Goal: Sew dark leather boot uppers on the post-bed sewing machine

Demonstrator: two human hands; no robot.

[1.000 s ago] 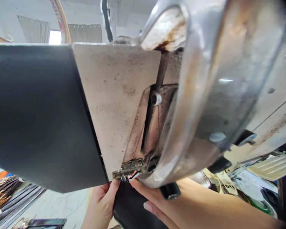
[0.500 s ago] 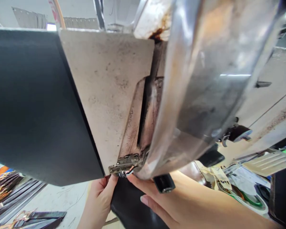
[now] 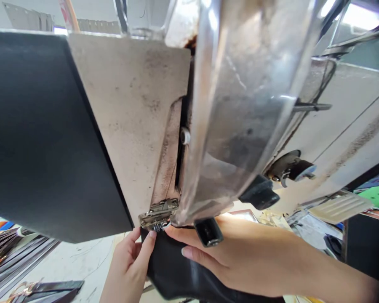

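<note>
A piece of black leather-like material [image 3: 180, 265] lies under the presser foot [image 3: 159, 212] of a sewing machine [image 3: 129, 105]. With thumb and index finger, my left hand [image 3: 126, 261] pinches the near left edge of the material close to the foot. My right hand [image 3: 240, 252] rests on the material to the right, fingers stretched out, index fingertip close beside the foot. Its other fingers are partly out of sight. A clear plastic guard [image 3: 233, 126] covers part of the machine head above the right hand. The needle tip cannot be made out.
A large dark panel [image 3: 44, 139] stands left of the machine head. Dark strips [image 3: 25, 256] and straps with metal rings [image 3: 47, 290] lie on the white table at lower left. Black knobs [image 3: 260, 192] stick out at right, before a slotted cream-coloured piece [image 3: 341, 208].
The view has shifted, so the machine and guard sit further left. A small round metal part now shows in the machine head's slot. Both hands keep nearly the same place by the foot.
</note>
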